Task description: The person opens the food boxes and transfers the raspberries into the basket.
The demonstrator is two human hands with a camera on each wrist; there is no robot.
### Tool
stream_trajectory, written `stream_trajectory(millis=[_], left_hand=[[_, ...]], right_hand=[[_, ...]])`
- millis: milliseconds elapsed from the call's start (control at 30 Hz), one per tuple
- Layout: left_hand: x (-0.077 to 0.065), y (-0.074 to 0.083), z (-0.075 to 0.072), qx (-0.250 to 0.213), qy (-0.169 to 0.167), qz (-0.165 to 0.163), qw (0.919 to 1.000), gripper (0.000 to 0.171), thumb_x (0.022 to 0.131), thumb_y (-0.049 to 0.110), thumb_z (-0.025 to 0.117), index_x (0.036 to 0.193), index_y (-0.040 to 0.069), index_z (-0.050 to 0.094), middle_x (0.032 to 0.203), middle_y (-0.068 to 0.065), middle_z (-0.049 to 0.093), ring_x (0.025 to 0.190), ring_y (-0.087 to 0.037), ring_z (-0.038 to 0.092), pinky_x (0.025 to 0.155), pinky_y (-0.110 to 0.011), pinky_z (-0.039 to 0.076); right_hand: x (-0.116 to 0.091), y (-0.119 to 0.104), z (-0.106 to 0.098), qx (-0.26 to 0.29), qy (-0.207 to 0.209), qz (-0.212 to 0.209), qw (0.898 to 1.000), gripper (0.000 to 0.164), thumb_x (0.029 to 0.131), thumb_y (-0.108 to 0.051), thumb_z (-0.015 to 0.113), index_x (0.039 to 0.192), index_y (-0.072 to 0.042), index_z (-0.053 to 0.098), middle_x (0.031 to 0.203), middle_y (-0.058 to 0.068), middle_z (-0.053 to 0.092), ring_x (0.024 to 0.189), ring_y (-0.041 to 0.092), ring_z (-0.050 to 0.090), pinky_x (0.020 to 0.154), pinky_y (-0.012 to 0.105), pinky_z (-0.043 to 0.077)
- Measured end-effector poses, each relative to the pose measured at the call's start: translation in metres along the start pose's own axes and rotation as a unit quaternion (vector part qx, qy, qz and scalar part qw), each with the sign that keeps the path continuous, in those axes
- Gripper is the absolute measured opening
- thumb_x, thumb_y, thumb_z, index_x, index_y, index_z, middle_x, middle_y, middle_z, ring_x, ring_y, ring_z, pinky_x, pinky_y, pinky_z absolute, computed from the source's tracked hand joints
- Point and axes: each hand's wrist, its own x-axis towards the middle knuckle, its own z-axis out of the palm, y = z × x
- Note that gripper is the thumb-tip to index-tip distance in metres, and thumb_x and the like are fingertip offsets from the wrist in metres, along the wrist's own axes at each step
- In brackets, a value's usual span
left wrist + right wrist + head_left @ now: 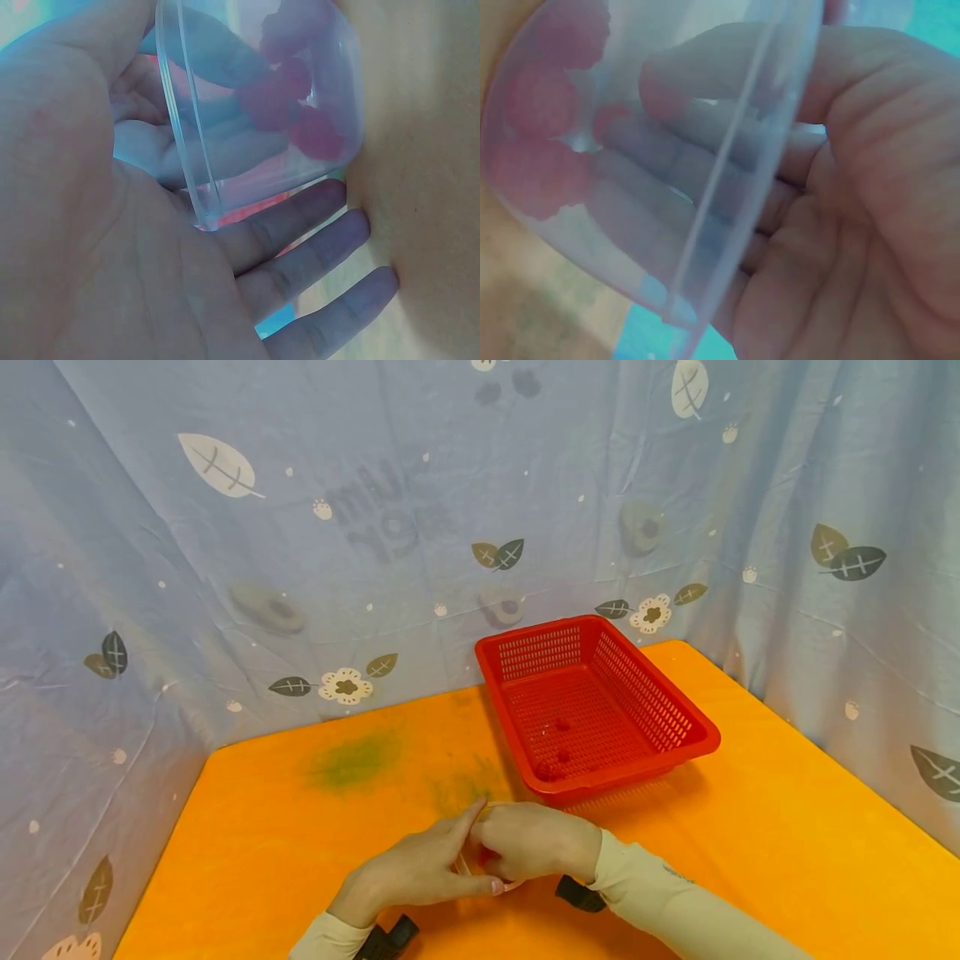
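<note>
A clear plastic container [259,187] stands between my hands on the orange table, with several bumpy red berries [274,94] at its bottom. My left hand [420,864] holds it from the left, thumb along the near side and fingers along the far side. In the left wrist view, three fingers [300,259] extend beside the wall, tips at the tabletop. From the right, my right hand [536,839] reaches over the rim into the container. Its fingers [649,154] point at the berries, thumb apart from them; through the cloudy plastic I see nothing clearly pinched.
A red slotted basket [630,774] stands behind the container, slightly right, with a few small red berries [545,770] in its near left part. The orange tabletop [262,843] has green stains. Blue patterned curtains [420,527] enclose the back and sides.
</note>
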Motion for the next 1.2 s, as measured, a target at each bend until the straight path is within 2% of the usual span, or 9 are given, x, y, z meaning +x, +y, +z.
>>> stream_trajectory(millis=[133, 233, 367, 533, 667, 833, 900, 1067, 1200], left_hand=[[0.000, 0.001, 0.000, 0.002, 0.001, -0.005, 1.0000, 0.109, 0.085, 0.080, 0.056, 0.165, 0.024, 0.006, 0.158, -0.002, 0.042, 0.126, -0.016, 0.053, 0.103, -0.043, 0.049], [0.000, 0.000, 0.000, 0.002, 0.002, -0.005, 1.0000, 0.109, 0.086, 0.079, 0.056, 0.165, 0.023, 0.007, 0.159, -0.002, 0.042, 0.132, -0.020, 0.052, 0.105, -0.045, 0.049], [0.000, -0.001, 0.001, 0.010, 0.006, 0.006, 0.9999, 0.108, 0.087, 0.077, 0.056, 0.165, 0.021, 0.007, 0.156, -0.002, 0.045, 0.125, -0.018, 0.055, 0.102, -0.043, 0.050], [-0.001, -0.001, 0.002, 0.003, 0.012, 0.017, 0.9998, 0.104, 0.086, 0.079, 0.056, 0.164, 0.025, 0.014, 0.162, 0.004, 0.037, 0.136, -0.019, 0.049, 0.107, -0.046, 0.047], [-0.002, -0.001, 0.002, 0.006, 0.023, 0.021, 0.9995, 0.095, 0.084, 0.079, 0.059, 0.160, 0.030, 0.028, 0.150, 0.011, 0.049, 0.115, -0.009, 0.057, 0.094, -0.036, 0.053], [-0.002, -0.001, 0.001, -0.022, 0.019, 0.035, 0.9989, 0.078, 0.086, 0.069, 0.066, 0.149, 0.032, 0.039, 0.123, 0.008, 0.058, 0.085, 0.002, 0.057, 0.073, -0.023, 0.050], [-0.001, -0.001, 0.000, -0.036, 0.013, 0.042, 0.9984, 0.073, 0.088, 0.067, 0.067, 0.145, 0.032, 0.039, 0.119, 0.006, 0.058, 0.082, 0.003, 0.058, 0.071, -0.021, 0.050], [-0.001, -0.001, 0.001, -0.044, 0.003, 0.042, 0.9981, 0.078, 0.088, 0.066, 0.066, 0.149, 0.030, 0.033, 0.118, 0.005, 0.057, 0.080, 0.004, 0.059, 0.071, -0.020, 0.052], [-0.001, -0.001, 0.000, -0.036, 0.005, 0.039, 0.9986, 0.070, 0.088, 0.066, 0.067, 0.140, 0.027, 0.041, 0.115, 0.005, 0.057, 0.080, 0.003, 0.058, 0.071, -0.021, 0.051]], right_hand=[[0.000, 0.002, -0.005, 0.041, -0.020, -0.005, 0.999, 0.014, 0.087, -0.004, 0.071, 0.083, -0.015, 0.065, 0.069, -0.011, 0.045, 0.064, 0.003, 0.040, 0.060, 0.014, 0.036], [-0.002, 0.002, -0.010, 0.061, -0.027, 0.003, 0.998, 0.011, 0.087, -0.005, 0.071, 0.087, -0.015, 0.067, 0.070, -0.012, 0.048, 0.061, 0.003, 0.041, 0.058, 0.014, 0.036], [-0.006, 0.004, -0.018, 0.070, -0.028, 0.013, 0.997, 0.011, 0.087, -0.010, 0.074, 0.095, -0.016, 0.069, 0.076, -0.013, 0.054, 0.063, 0.002, 0.046, 0.060, 0.015, 0.042], [-0.010, 0.007, -0.023, 0.079, -0.016, -0.001, 0.997, 0.012, 0.087, -0.010, 0.074, 0.095, -0.019, 0.071, 0.084, -0.011, 0.058, 0.072, 0.004, 0.051, 0.065, 0.015, 0.044], [-0.012, 0.007, -0.026, 0.082, 0.003, -0.027, 0.996, 0.014, 0.087, -0.006, 0.071, 0.093, -0.019, 0.072, 0.095, -0.006, 0.064, 0.081, 0.008, 0.057, 0.071, 0.013, 0.045], [-0.014, 0.006, -0.031, 0.082, 0.028, -0.032, 0.996, 0.016, 0.087, -0.007, 0.069, 0.097, -0.020, 0.072, 0.092, -0.009, 0.064, 0.082, 0.010, 0.060, 0.073, 0.013, 0.046], [-0.015, 0.006, -0.033, 0.083, 0.041, -0.028, 0.995, 0.017, 0.087, -0.008, 0.068, 0.099, -0.020, 0.073, 0.089, -0.011, 0.062, 0.081, 0.010, 0.060, 0.073, 0.014, 0.046], [-0.018, 0.006, -0.037, 0.074, 0.078, -0.027, 0.994, 0.018, 0.088, -0.010, 0.066, 0.102, -0.019, 0.073, 0.090, -0.009, 0.062, 0.081, 0.006, 0.056, 0.077, 0.015, 0.048], [-0.020, 0.007, -0.041, 0.056, 0.105, -0.030, 0.992, 0.016, 0.092, -0.011, 0.066, 0.105, -0.017, 0.073, 0.093, -0.007, 0.062, 0.083, 0.005, 0.054, 0.081, 0.016, 0.050]])
